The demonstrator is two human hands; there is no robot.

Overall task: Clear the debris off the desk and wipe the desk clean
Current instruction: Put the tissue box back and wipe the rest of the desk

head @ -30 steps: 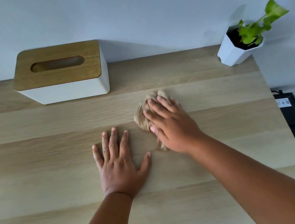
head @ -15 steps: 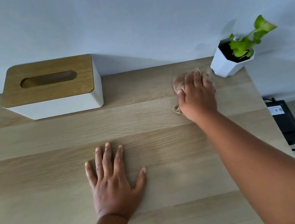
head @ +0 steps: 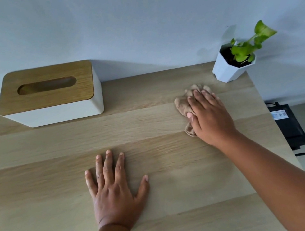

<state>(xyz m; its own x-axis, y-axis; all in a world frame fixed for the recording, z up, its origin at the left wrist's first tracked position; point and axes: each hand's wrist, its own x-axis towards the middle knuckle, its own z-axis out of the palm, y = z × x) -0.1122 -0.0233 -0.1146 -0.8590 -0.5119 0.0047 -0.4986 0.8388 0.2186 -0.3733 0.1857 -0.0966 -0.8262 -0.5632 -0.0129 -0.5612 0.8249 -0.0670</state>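
Cloth (head: 183, 106), tan and crumpled, lies on the wooden table (head: 149, 124) in the right part of the frame, near the table's far right corner. The right hand (head: 210, 117) presses down on it, palm flat, fingers (head: 198, 97) stretched forward over the fabric and the thumb laid along its left side; folds of cloth show ahead of the fingertips and below the thumb. The left hand (head: 113, 190) rests flat on the bare wood at lower centre, fingers spread wide and holding nothing, well apart from the cloth. A white pot with a green plant (head: 233, 63) stands just beyond the cloth at upper right. A white tissue box with a wooden lid (head: 51, 94) sits at upper left against the pale wall (head: 131, 18).
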